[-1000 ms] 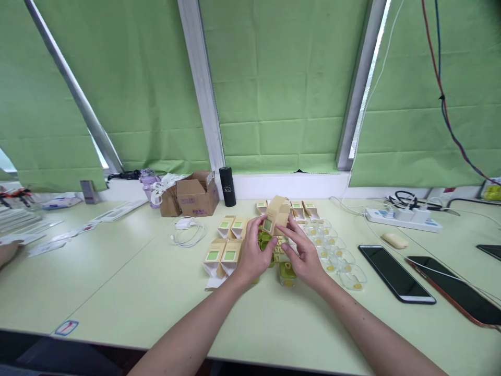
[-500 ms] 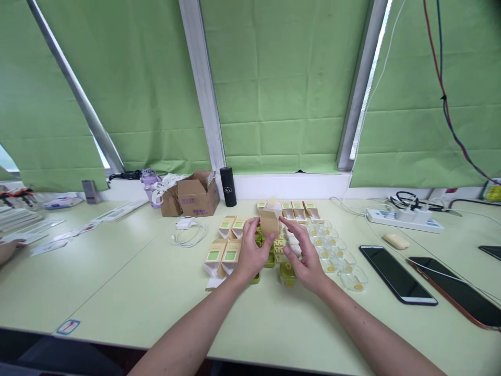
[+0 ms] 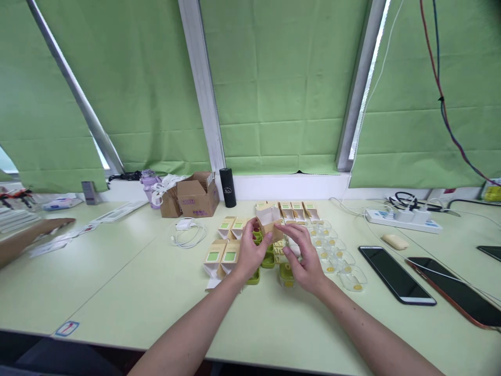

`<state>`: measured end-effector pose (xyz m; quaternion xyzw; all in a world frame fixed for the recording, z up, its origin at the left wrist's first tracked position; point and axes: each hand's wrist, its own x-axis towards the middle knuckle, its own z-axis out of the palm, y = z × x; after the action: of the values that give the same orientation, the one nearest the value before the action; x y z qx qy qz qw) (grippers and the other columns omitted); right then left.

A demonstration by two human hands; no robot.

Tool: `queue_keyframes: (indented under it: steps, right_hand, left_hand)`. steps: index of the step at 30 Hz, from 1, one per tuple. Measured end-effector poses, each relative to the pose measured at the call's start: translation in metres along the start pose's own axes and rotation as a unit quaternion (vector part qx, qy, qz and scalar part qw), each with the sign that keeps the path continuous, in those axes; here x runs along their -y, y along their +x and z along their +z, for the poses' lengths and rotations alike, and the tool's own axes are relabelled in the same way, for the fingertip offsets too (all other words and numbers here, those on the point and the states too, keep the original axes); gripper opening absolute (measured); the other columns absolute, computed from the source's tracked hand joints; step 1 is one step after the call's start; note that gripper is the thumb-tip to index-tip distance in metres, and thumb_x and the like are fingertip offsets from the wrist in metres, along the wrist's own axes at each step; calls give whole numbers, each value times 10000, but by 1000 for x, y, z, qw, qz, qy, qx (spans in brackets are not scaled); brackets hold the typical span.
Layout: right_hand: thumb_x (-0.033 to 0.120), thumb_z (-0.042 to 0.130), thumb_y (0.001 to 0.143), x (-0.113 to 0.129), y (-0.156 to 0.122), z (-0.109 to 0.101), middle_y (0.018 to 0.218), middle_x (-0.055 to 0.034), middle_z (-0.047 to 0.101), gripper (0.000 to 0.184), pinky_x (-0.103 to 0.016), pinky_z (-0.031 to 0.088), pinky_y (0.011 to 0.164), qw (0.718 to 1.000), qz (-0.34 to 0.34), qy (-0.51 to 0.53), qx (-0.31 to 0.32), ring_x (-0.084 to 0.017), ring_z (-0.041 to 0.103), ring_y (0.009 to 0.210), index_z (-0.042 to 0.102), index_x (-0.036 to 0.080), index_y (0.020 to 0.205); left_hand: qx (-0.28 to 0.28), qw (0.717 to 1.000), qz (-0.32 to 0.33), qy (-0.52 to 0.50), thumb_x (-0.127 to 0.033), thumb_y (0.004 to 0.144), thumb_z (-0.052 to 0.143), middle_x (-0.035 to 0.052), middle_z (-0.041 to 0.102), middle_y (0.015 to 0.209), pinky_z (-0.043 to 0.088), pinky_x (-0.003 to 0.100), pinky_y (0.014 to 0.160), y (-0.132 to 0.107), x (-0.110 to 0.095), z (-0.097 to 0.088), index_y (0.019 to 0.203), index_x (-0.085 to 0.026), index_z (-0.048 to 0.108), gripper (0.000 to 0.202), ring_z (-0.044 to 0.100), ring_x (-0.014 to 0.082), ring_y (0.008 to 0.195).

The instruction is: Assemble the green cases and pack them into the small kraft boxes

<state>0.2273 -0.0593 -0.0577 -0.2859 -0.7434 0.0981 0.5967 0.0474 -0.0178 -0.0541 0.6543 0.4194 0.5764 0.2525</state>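
Above the worktop (image 3: 156, 303), the left hand (image 3: 252, 251) pinches a small tan carton (image 3: 270, 228), its pale inside showing at the open top, while the right hand (image 3: 307, 259), thumb and fingers parted, has fingertips at the carton's right side, before a row of similar cartons (image 3: 298, 211).

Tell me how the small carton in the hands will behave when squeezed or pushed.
The carton is probably light, since its walls look like thin card. It may dent under a firm squeeze: the open end shows its white inside. Its flat faces suggest that, pushed, it would slide or tip rather than roll.
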Motion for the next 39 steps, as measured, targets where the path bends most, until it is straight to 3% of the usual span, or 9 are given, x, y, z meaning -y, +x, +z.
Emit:
queue_keyframes:
  steps: [6, 9, 11, 13, 15, 18, 25, 30, 39]
  right_hand:
    - [209, 547, 1030, -6, 4, -11, 1125, -79, 724, 238, -488, 522, 962, 996, -20, -74, -46, -297, 637, 1107, 646, 273, 1237]
    - [184, 580, 988, -4, 2, -23, 950, -61, 730, 117, -461, 465, 861, 986, -9, -157, 60, -287, 621, 959, 656, 242, 1054]
    - [212, 647, 956, 1, -1, -30, 961, -67, 750, 127, -466, 436, 873, 969, 9, -197, 146, -301, 610, 979, 667, 230, 1080]
    - [277, 734, 923, 8, -4, -36, 1046, -87, 769, 278, -476, 427, 920, 949, 37, -217, 226, -324, 599, 1066, 670, 221, 1188]
    - [327, 794, 890, 15, -6, -39, 1093, -103, 770, 365, -480, 416, 954, 928, 59, -240, 280, -334, 590, 1107, 676, 214, 1217]
    - [296, 815, 864, 20, -6, -42, 1056, -81, 771, 279, -458, 402, 957, 906, 76, -257, 328, -315, 597, 1089, 702, 224, 1108]
    - [255, 824, 827, 12, -3, -55, 1000, -61, 776, 224, -442, 385, 945, 897, 104, -280, 326, -307, 609, 1079, 720, 231, 1024]
    - [236, 808, 824, 10, -4, -59, 1020, -64, 780, 260, -446, 387, 944, 900, 117, -277, 315, -310, 607, 1090, 722, 231, 1069]
    - [231, 797, 826, 10, -5, -62, 1051, -75, 781, 278, -462, 384, 935, 900, 113, -272, 322, -327, 589, 1092, 702, 241, 1087]
  left_hand:
    - [26, 995, -38, -91, -503, 889, 774, 108, 726, 1193, 519, 370, 937, 6, 2, -6, 1310, -198, 622, 542, 665, 273, 1120]
    - [49, 989, -59, -127, -476, 828, 816, 115, 735, 1214, 532, 377, 956, 11, -1, -10, 1277, -191, 643, 559, 679, 280, 1125]
    - [67, 985, -72, -139, -440, 791, 830, 113, 739, 1220, 535, 373, 959, 14, -4, -13, 1251, -187, 648, 556, 683, 278, 1121]
    - [83, 985, -78, -128, -395, 763, 830, 101, 740, 1198, 536, 364, 944, 16, -8, -18, 1233, -182, 647, 548, 682, 273, 1105]
    - [100, 988, -74, -89, -358, 736, 825, 81, 742, 1139, 533, 353, 916, 18, -10, -23, 1194, -175, 659, 520, 679, 264, 1061]
    - [132, 989, -62, -35, -312, 715, 816, 62, 743, 1099, 529, 366, 937, 16, -12, -30, 1123, -177, 677, 452, 670, 260, 1039]
    - [206, 977, -48, 13, -238, 728, 831, 101, 734, 1210, 499, 455, 1078, -1, -22, -41, 1194, -198, 697, 486, 657, 313, 1197]
    - [216, 959, -63, 171, -318, 734, 889, 125, 684, 1237, 503, 483, 1036, -20, -37, -44, 1212, -208, 721, 518, 599, 360, 1207]
    - [270, 923, -68, 267, -356, 796, 844, 113, 596, 1273, 490, 496, 1017, -46, -55, -44, 1192, -232, 704, 437, 527, 368, 1198]
